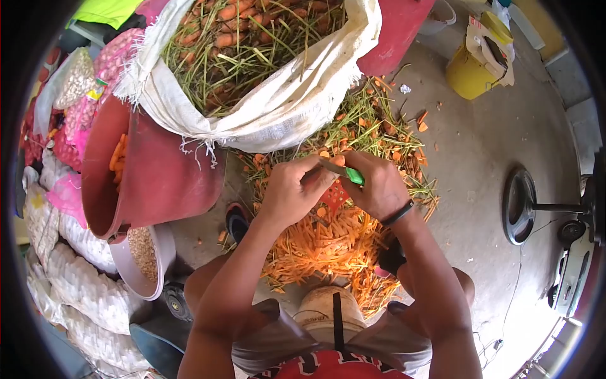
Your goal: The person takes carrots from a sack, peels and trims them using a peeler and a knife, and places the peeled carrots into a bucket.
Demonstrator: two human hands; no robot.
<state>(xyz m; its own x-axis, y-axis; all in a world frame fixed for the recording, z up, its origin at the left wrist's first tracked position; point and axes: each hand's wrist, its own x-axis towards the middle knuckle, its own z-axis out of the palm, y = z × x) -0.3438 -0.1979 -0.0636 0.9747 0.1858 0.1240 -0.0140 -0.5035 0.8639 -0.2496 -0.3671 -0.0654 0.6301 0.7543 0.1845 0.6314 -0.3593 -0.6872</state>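
Note:
My right hand (pixel 380 186) is closed around the green handle of a knife (pixel 355 176), its blade pointing left toward my other hand. My left hand (pixel 291 191) is closed in a pinch on a carrot (pixel 339 160), whose orange end shows between the hands; the fingers hide most of it. Both hands meet above a heap of orange carrot peelings (pixel 322 243) on the floor. Just beyond them stands a white woven sack (pixel 297 104), open at the top and full of carrots (pixel 230 39) mixed with green stalks.
At left, a tilted red tub (pixel 183 180) holds several orange carrots (pixel 117 158). Below it is a pale basin (pixel 165 252), beside filled sacks (pixel 88 287). A yellow bucket (pixel 464 72) stands back right, and a black round stand base (pixel 519 205) is at right. Cut tops litter the floor.

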